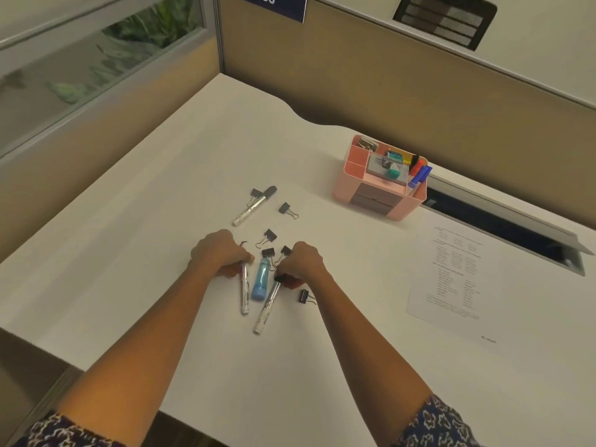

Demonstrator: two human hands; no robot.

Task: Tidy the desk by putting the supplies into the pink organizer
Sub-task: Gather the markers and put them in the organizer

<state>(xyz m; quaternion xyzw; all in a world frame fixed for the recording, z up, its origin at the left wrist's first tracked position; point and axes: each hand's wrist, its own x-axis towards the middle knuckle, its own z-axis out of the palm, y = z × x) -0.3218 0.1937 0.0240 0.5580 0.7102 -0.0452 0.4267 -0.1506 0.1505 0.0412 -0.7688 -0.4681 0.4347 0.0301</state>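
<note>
My fingers are curled on both sides. My left hand grips the cap end of a white marker, and my right hand pinches the black cap of a second marker. Both barrels trail back toward me and seem to rest on the counter. I take one in each hand because, as I judge it, that clears two supplies in a single trip. The counter is pale, and the loose things sit in a cluster near its middle. A printed sheet lies flat to my right, well apart from the clutter. The pink organizer stands beyond it toward the far right, well apart from my hands. Its tall side compartment holds red and blue pens upright, so I think these markers belong there too, stood on end. A third marker lies farther out with a clip touching it. A blue tube lies between my two markers, just beside each. The black binder clips are smallest: one sits alone farther out, one lies between my hands, two crowd the tube's top, and one lies by my right wrist. They look fiddly, so I would gather them last.
</note>
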